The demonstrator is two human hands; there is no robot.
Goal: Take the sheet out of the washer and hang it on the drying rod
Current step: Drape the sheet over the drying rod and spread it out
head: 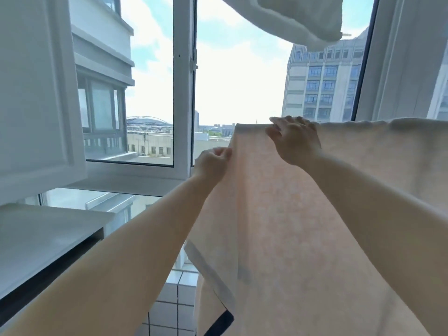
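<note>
Both hands are on the sheet (291,226), mid-frame. Left hand (213,163) pinches the sheet's left side edge just below the top fold, fingers curled onto the cloth. Right hand (294,139) lies over the top fold near its left corner, fingers bent down onto the fabric; whether it grips or only presses cannot be told. Sheet, pale peach, is draped across centre and right of frame, its fold running level to the right edge; the drying rod beneath is hidden. A white cloth (303,18) hangs at upper right; window frame (184,88) stands behind.

Judgement: hanging is in hand, at the spreading stage. Next move calls for drawing the left edge outward and flattening the fold evenly.
</note>
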